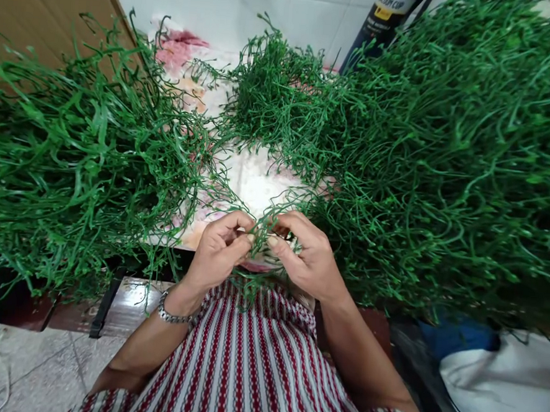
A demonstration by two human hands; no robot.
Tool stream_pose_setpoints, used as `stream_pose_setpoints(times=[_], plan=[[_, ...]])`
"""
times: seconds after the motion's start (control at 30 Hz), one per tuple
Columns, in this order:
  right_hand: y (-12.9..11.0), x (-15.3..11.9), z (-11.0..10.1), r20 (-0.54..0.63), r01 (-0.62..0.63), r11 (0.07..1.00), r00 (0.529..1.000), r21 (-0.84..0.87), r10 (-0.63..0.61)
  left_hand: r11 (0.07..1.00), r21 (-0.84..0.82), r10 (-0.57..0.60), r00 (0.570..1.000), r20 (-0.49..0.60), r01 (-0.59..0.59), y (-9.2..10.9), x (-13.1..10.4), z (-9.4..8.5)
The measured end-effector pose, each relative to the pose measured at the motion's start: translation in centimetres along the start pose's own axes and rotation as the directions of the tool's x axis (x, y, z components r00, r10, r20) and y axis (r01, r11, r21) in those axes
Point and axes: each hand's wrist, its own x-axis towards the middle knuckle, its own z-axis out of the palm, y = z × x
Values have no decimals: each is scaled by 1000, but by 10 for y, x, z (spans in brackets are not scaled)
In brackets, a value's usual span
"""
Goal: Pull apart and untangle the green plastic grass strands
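Grip: both hands work on one green sprig (pixel 260 237), a few thin, plastic-looking stems. My left hand (pixel 221 247) is pinched on it, thumb towards forefinger. My right hand (pixel 308 251) faces it, thumb and forefinger closed on the same sprig; stems hide part of the contact. The sprig sits between my two sets of fingertips, in front of my striped garment (pixel 256 366), with loose ends trailing below the grip.

Surroundings: left of the grip, a left heap (pixel 92 151) of similar stems; right of it, a larger right heap (pixel 464 161), its fringe just beside my right hand. Beyond the grip, a middle clump (pixel 286 95) runs into the right heap. The pale patterned table cover (pixel 253 183) shows between.

Risks, as I judge them: (a) snagging, since forked tips from both heaps reach close to my fingers, so a pull could drag neighbours along; (b) slipping, if the surface is as slick as it looks and the pinch loosens; (c) a bent or torn stem, from uneven pulling between hands; (d) my metal-link bracelet (pixel 174 312) catching a stray stem near the left heap
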Motion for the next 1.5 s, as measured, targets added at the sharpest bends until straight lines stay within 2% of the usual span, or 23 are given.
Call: stream_pose_setpoints(times=[0.1,0.2,0.33,0.47,0.6,0.73,0.83,0.9,0.97,1.03,1.13,1.23,1.3,1.37,1.5], plan=[[0,3,-3,39,58,995,998,-78,-55,999,42,15,1000,10,-15,-2,-1,-1],[1,4,-4,23,110,988,994,-108,-108,993,120,17,999,36,-22,-2,0,-2],[4,4,-6,77,180,979,982,-96,-173,961,262,41,983,180,-88,3,5,-5],[5,7,-10,155,223,972,965,-71,-210,873,457,26,952,306,-170,12,9,-5],[2,11,-17,221,230,971,952,-64,-211,825,515,-5,908,418,-232,17,12,-7],[0,11,-22,345,167,968,934,-189,-94,836,511,-70,885,460,-200,15,16,-10],[-1,11,-22,445,87,967,895,-241,31,884,451,-103,888,449,-125,14,19,-10],[0,12,-19,474,22,988,879,-151,53,929,366,-105,905,411,-58,14,20,-10],[2,12,-14,468,-84,994,882,64,45,964,266,-122,916,381,17,15,20,-10],[4,11,-7,451,-228,917,890,329,60,979,166,-173,903,393,116,14,20,-9],[7,6,7,450,-430,643,881,633,146,952,-5,-280,875,395,307,8,20,-8],[7,1,20,420,-502,323,859,802,294,890,-197,-341,886,315,412,0,21,-5],[8,-1,25,426,-505,179,835,844,347,848,-294,-356,885,300,441,-3,22,-3],[8,-1,27,451,-512,114,826,852,339,813,-350,-361,875,324,465,-5,24,-1],[8,1,28,453,-505,73,821,860,347,778,-402,-356,866,350,482,-6,25,1]])
